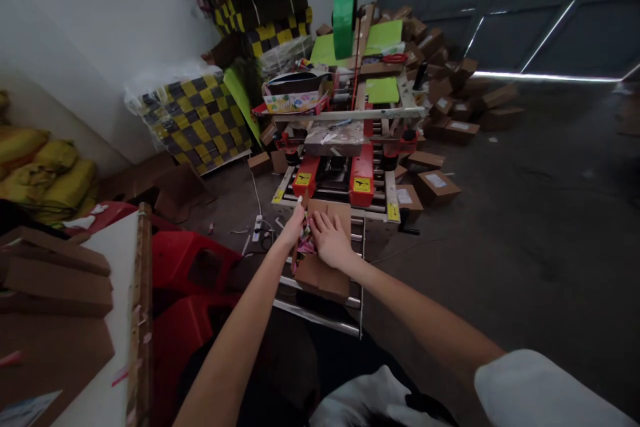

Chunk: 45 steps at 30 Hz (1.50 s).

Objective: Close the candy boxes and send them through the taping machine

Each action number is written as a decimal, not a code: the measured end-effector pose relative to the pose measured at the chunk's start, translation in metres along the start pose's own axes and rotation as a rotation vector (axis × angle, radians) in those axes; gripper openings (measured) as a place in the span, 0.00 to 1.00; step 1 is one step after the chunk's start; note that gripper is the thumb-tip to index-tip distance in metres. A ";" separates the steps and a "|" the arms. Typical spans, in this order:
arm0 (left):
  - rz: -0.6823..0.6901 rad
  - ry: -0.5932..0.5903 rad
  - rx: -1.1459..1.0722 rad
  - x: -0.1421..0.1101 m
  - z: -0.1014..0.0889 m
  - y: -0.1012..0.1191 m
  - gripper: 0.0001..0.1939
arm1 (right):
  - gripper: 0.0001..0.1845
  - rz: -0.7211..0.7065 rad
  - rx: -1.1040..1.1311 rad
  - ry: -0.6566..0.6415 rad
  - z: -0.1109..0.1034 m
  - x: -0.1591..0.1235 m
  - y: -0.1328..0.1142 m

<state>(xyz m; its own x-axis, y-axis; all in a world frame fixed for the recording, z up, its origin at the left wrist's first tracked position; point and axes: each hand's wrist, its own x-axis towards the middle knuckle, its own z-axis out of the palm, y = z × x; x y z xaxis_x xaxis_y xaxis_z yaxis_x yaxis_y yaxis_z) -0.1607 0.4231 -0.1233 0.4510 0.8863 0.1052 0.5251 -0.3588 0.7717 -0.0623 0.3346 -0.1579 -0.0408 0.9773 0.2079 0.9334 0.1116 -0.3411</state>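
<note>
A small cardboard box (pixel 323 278) lies on the metal rollers in front of me, its top partly open. Pink and multicoloured packaged contents (pixel 307 245) show through the gap along its left side. My left hand (pixel 294 227) grips the box at its left edge, seen nearly side-on, with some of its fingers hidden. Across the top, my right hand (pixel 330 240) rests flat with fingers spread, pressing on the right-hand flap and reaching the edge of the contents.
Ahead stands a carton-taping machine with red side belts (pixel 362 177) and a green tape roll (pixel 346 8). Sealed cartons (pixel 435 185) heap on the floor at right. Red plastic stools (pixel 193 261) and a white table (pixel 113 280) bearing open boxes (pixel 55 273) are at left.
</note>
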 end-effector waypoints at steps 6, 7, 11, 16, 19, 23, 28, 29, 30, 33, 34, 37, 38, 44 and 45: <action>0.006 -0.204 0.266 -0.032 0.034 0.012 0.27 | 0.33 0.199 0.667 0.449 0.009 -0.009 0.020; 0.025 -0.238 0.357 -0.037 0.035 0.016 0.27 | 0.32 0.244 0.782 0.545 0.010 -0.010 0.022; 0.127 -0.255 0.693 -0.047 0.037 0.028 0.30 | 0.29 0.255 1.009 0.731 0.014 -0.010 0.025; -0.012 -0.264 0.362 -0.041 0.034 0.027 0.29 | 0.35 0.127 0.783 0.562 0.008 -0.026 0.012; -0.361 -0.225 -0.439 -0.026 0.021 0.022 0.25 | 0.53 -0.083 0.477 0.212 0.001 -0.049 -0.005; -0.499 -0.126 -0.815 -0.006 0.008 0.019 0.25 | 0.69 -0.199 0.192 -0.016 0.001 -0.051 -0.010; -0.455 0.036 -0.876 -0.038 0.003 0.009 0.29 | 0.59 -0.252 0.014 -0.021 -0.001 0.035 0.060; -0.459 0.072 -0.874 -0.057 -0.001 0.002 0.31 | 0.57 -0.258 0.010 0.005 -0.009 0.054 0.078; -0.471 0.110 -0.859 -0.081 -0.007 -0.006 0.32 | 0.55 -0.264 0.026 0.038 -0.018 0.070 0.093; -0.506 0.263 -0.735 -0.177 -0.036 -0.028 0.35 | 0.54 -0.325 0.149 0.148 -0.034 0.102 0.115; -0.508 0.353 -0.684 -0.213 -0.049 -0.034 0.35 | 0.58 -0.349 0.198 0.187 -0.030 0.108 0.113; -0.513 0.813 -0.508 -0.319 -0.094 -0.043 0.28 | 0.48 -0.350 0.347 0.477 0.018 0.110 0.070; -0.536 1.024 -0.426 -0.351 -0.110 -0.044 0.25 | 0.41 -0.396 0.408 0.422 0.039 0.102 0.040; -0.569 1.932 -0.090 -0.463 -0.214 -0.080 0.07 | 0.23 -0.787 0.719 -0.186 0.079 0.031 -0.251; -0.582 1.954 -0.112 -0.467 -0.230 -0.090 0.05 | 0.25 -0.810 0.765 -0.222 0.071 0.030 -0.302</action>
<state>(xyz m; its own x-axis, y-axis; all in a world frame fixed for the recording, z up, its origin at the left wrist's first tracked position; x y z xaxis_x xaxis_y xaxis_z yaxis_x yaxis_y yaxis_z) -0.5843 0.1090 -0.0974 -0.9751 -0.0369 0.2185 0.2195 -0.0270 0.9752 -0.3702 0.3427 -0.1137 -0.6665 0.5694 0.4812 0.1442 0.7317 -0.6662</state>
